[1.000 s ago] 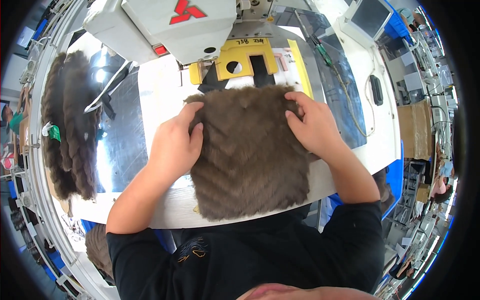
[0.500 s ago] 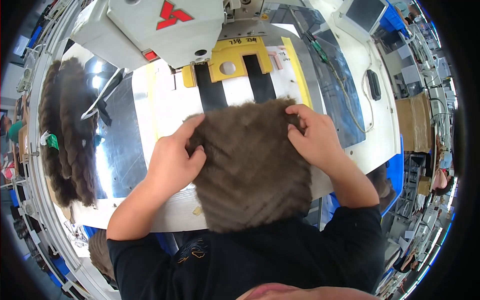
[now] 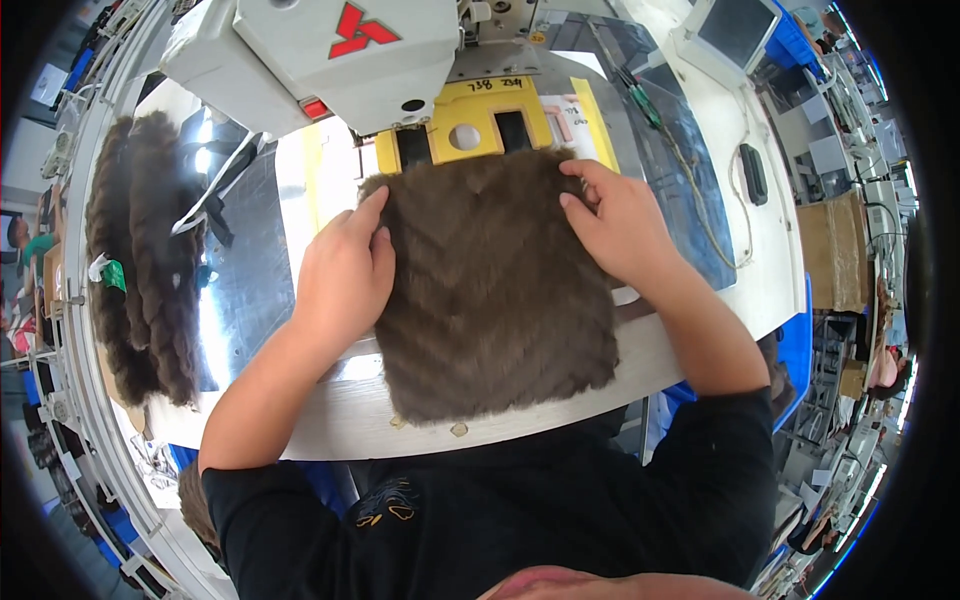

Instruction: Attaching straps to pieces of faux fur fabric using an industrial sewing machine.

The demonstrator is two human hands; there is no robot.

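Note:
A square piece of brown fur (image 3: 490, 290) lies in front of the sewing machine head (image 3: 350, 60), its far edge against the yellow template (image 3: 465, 115). My left hand (image 3: 347, 262) grips its far left corner between thumb and forefinger. At the far right corner, my right hand (image 3: 622, 222) pinches the fur the same way. Two black straps (image 3: 412, 146) show through the template's openings, and the fur covers their near ends. The near edge of the fur lies on the white tabletop (image 3: 520, 428).
Long strips of brown fur (image 3: 150, 260) lie at the left beside a white-and-black strap (image 3: 215, 190). A green-handled tool (image 3: 640, 100) rests on the metal plate at the right. Farther back stands a screen (image 3: 728, 38); a cardboard box (image 3: 832, 250) is at the far right.
Both hands have moved the fur away from my body, up to the yellow template. It now covers more of the black straps, and more tabletop shows at its near edge.

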